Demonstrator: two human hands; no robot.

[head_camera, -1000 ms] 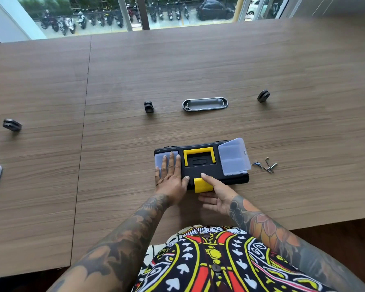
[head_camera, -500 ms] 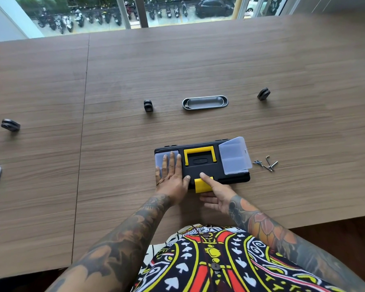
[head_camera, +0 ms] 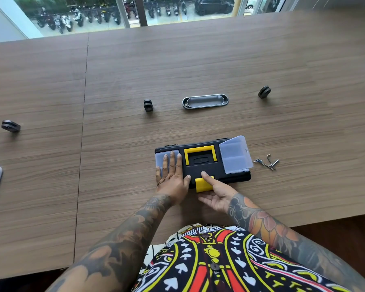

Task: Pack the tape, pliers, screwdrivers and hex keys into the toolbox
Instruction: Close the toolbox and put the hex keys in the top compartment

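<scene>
Hex keys point(head_camera: 268, 163) lie right of the toolbox point(head_camera: 217, 172), nearer the right hand point(head_camera: 217, 192), whose straight thumb presses its latch point(head_camera: 200, 184); the left hand point(head_camera: 172, 180) rests flat on top.

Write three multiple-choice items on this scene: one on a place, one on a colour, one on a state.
1. Where do the hex keys lie relative to the toolbox?
A. inside it
B. on the table, to its right
C. on the floor

2. What colour is the toolbox handle?
A. yellow
B. red
C. green

3. What state is the right-hand clear lid in?
A. shut flat
B. taken off and lying on the table
C. raised open, still on the toolbox

Answers:
1 B: the small metal keys rest on the wood just past the toolbox's right end.
2 A: the bar on top of the black toolbox is bright yellow.
3 C: the lid tilts up over its compartment, reaching past the toolbox edge.
</scene>
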